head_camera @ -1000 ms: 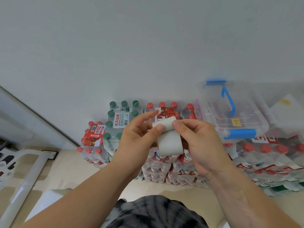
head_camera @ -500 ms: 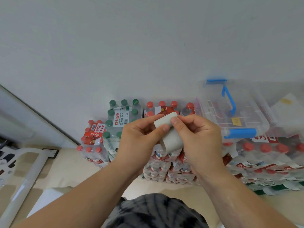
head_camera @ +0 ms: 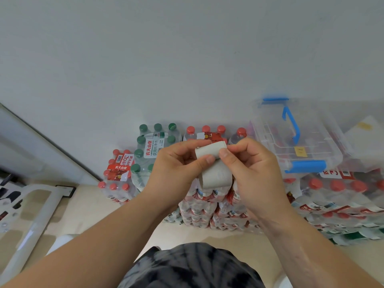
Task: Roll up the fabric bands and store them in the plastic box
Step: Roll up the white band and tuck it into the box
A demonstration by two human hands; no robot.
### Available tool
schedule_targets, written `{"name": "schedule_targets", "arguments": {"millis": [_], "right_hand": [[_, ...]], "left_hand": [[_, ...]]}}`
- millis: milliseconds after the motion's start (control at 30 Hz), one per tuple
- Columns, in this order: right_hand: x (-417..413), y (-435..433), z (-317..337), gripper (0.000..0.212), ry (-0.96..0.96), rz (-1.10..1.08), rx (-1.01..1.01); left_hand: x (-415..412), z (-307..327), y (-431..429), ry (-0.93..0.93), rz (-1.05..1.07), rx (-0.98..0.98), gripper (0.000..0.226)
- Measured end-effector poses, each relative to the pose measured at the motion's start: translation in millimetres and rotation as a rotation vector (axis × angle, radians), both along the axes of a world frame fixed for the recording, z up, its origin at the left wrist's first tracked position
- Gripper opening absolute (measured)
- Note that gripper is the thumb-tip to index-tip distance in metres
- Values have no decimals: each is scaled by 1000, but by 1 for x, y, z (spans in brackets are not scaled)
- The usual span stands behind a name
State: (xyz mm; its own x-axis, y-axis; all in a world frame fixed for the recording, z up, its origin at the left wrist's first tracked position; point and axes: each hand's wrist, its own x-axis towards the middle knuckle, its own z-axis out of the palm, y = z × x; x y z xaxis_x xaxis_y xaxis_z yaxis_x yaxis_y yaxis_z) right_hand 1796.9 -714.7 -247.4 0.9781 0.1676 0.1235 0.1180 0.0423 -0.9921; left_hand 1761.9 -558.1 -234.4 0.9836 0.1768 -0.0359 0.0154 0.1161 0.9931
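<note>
We see both hands raised in the middle of the view, working one pale grey fabric band [head_camera: 216,165]. The left hand [head_camera: 176,173] pinches it, thumb pressed over the rolled upper end; the right hand [head_camera: 253,173] pinches the same end from the other side, thumb tip beside the left thumb. The loose tail of the band hangs down toward six o'clock between the two palms, curling slightly.

At two o'clock from the hands sits the clear plastic box with blue handle and blue latches [head_camera: 295,140], lid closed, resting on top of shrink-wrapped packs of red-capped water bottles [head_camera: 336,196]. Behind the hands at twelve o'clock we see more red-capped bottles [head_camera: 205,129], and at eleven o'clock a pack of green-capped bottles [head_camera: 155,140]. A lower pack with a red label [head_camera: 118,173] stands at nine o'clock on the floor.

A plain white wall [head_camera: 187,59] fills the upper half. The beige floor [head_camera: 87,204] runs below, with a white frame [head_camera: 35,221] lying at eight o'clock. At six o'clock we see dark tie-dye shorts [head_camera: 193,267].
</note>
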Motion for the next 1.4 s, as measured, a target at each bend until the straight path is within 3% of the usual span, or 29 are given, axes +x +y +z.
{"name": "schedule_targets", "arguments": {"millis": [400,533,667,833,1067,1167,1300,1400], "right_hand": [[-2,-7,-7,12,23,3,-5],[-2,-9,-7,6,38,-1,-5],[-2,-10,-3,33,73,-43,-43],[3,-12,-4,11,57,15,30],[5,-4,-10,27,-3,-57,4],[8,5,-4,8,-23,-81,-29],[14,23,5,15,79,-146,-19],[19,31,10,2,58,-164,-99]], "left_hand": [[-1,1,3,129,3,-91,20],[-2,4,2,149,21,-127,29],[-2,3,0,115,7,-138,20],[0,0,2,150,-27,-144,26],[14,-4,14,251,-75,-243,32],[23,-11,23,219,-99,-307,26],[38,-16,35,190,-152,-343,19],[52,-17,49,197,-227,-352,17]]}}
